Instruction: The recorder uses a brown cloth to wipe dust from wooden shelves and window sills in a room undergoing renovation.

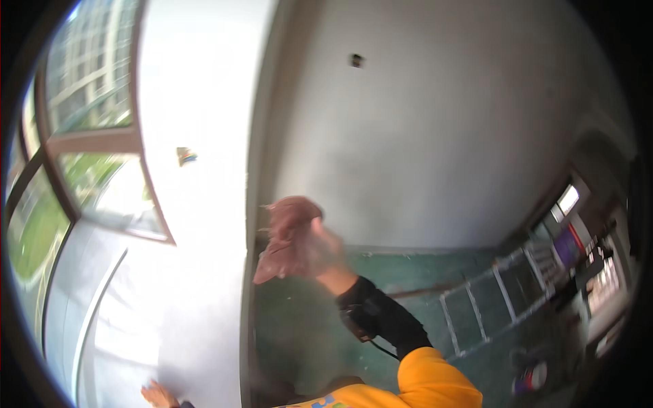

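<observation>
My right hand [329, 250], blurred by motion, holds a crumpled reddish-brown cloth [291, 237]. It is raised beside the edge where the bright white wall [199, 285] meets a narrow grey recess. Whether the cloth touches that edge, I cannot tell. Low in the view, my left hand [159, 394] is spread at the white wall's surface with nothing seen in it; its wrist runs out at the bottom rim. A black sleeve [385, 313] covers my right forearm, with a cable hanging below it.
Windows [92, 140] with brown frames stand at left. Wall boxes, one with coloured wires [186, 156] and one dark [356, 60], sit in the walls. A metal ladder [490, 306] lies over the green floor [316, 326]. A bucket [530, 378] stands lower right.
</observation>
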A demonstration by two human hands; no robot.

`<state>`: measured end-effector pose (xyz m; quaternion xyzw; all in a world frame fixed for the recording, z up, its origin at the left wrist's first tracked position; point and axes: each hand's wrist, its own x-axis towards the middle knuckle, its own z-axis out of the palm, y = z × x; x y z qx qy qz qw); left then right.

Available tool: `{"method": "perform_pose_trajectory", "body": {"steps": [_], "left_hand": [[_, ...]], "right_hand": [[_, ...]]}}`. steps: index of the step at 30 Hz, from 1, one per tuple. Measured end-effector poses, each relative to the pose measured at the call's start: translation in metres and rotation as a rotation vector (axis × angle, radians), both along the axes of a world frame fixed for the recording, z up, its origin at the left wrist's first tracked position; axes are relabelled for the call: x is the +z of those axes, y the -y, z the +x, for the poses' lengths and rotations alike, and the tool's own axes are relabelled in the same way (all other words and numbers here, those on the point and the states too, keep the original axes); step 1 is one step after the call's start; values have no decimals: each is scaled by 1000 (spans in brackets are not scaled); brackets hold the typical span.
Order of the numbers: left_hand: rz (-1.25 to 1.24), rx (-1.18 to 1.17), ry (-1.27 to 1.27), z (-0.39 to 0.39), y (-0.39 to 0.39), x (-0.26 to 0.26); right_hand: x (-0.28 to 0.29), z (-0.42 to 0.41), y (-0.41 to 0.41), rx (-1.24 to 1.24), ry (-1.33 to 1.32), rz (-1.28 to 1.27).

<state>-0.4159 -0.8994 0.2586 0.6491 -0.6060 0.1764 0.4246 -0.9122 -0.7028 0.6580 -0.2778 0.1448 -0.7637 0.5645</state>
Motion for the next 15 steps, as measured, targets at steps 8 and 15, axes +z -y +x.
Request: {"method": "perform_pose_trajectory", "body": {"steps": [8, 15], "left_hand": [[922, 478, -28, -56, -44, 82], [972, 457, -127, -63, -45, 95]], "right_hand": [[127, 48, 188, -16, -515, 46], [202, 102, 358, -607, -1581, -440]]}}
